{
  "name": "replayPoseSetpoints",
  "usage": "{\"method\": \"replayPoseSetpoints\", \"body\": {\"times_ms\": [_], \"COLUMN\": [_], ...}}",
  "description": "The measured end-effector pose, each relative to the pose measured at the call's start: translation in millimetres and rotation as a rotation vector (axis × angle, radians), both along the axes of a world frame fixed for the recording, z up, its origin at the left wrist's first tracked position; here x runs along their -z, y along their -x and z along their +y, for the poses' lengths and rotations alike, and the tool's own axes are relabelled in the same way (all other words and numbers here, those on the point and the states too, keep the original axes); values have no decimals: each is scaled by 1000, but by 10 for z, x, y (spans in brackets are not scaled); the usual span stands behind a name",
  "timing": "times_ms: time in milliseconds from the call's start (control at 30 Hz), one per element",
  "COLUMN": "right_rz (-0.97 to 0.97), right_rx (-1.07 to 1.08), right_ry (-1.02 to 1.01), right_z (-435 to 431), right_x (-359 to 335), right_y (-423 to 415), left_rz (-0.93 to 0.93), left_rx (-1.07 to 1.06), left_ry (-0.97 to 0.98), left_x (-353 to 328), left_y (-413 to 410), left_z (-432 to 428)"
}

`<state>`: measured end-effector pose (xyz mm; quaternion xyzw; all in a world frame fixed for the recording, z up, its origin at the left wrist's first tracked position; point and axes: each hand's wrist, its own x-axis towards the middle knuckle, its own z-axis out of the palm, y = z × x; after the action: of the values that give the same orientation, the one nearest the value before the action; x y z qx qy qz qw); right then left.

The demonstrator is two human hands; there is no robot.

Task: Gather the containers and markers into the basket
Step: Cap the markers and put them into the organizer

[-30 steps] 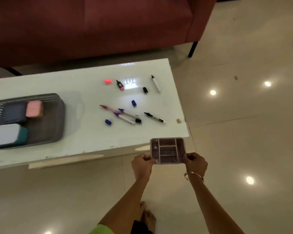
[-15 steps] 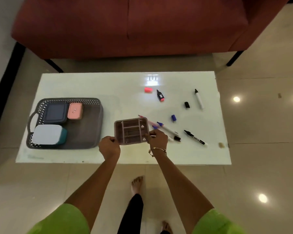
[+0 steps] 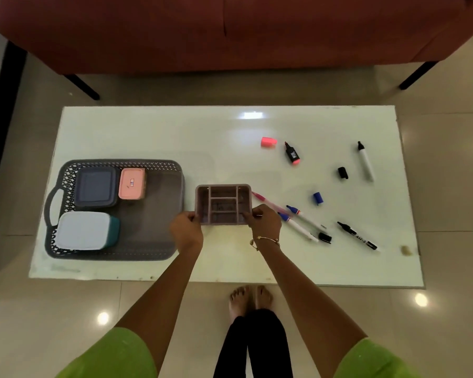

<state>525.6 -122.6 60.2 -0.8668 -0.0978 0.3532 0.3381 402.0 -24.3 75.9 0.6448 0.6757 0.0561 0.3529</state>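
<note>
Left hand (image 3: 187, 231) and right hand (image 3: 265, 222): fingers were clamped on the near corners of the mauve divided container (image 3: 223, 204), held over the bench (image 3: 175, 137) just right of the grey basket (image 3: 120, 161). Basket held a white-lidded teal box (image 3: 85, 230) nearest, with a navy box (image 3: 95, 188) and a pink box (image 3: 131, 184) behind. Loose markers (image 3: 298, 227) and caps (image 3: 317, 198) lay scattered to the right, with the pink highlighter (image 3: 292, 156) farthest.

Both bare arms reach forward from short green sleeves (image 3: 112, 356), nearly straight and drawing slightly together. The left hand (image 3: 187, 231) pinches the near left corner of a mauve plastic compartment tray (image 3: 223, 203). The right hand (image 3: 265, 221) grips its near right corner, fingers curled. A thin gold bangle (image 3: 266, 239) circles the right wrist. Below, two bare feet (image 3: 250, 298) stand together.
</note>
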Motion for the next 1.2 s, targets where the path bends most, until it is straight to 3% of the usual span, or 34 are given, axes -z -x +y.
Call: {"method": "replayPoseSetpoints", "body": {"times_ms": [167,267,400,567,733,933,1000,1200], "right_rz": [-144,-274,-356,-469,-426,-300,-247,-257], "right_rx": [-55,-205,-447,-635,-528,66,95,32], "right_ry": [-52,68,193,354,247,-242,-377,-485], "right_z": [-43,-84,18,99,101,126,155,277], "right_x": [-184,-108,117,408,513,-183,-408,-540], "right_y": [-234,-488,-682,-657,-722,-724,-648,-475], "left_rz": [67,16,43,174,174,167,152,140], "left_rx": [204,494,721,771,727,653,628,600], "left_ry": [-124,-213,-339,-394,-375,-355,-345,-338], "left_x": [-173,-214,-191,3,88,-87,-171,-282], "left_y": [7,-17,-105,-88,25,91,93,125], "left_z": [-26,16,117,184,164,180,185,217]}}
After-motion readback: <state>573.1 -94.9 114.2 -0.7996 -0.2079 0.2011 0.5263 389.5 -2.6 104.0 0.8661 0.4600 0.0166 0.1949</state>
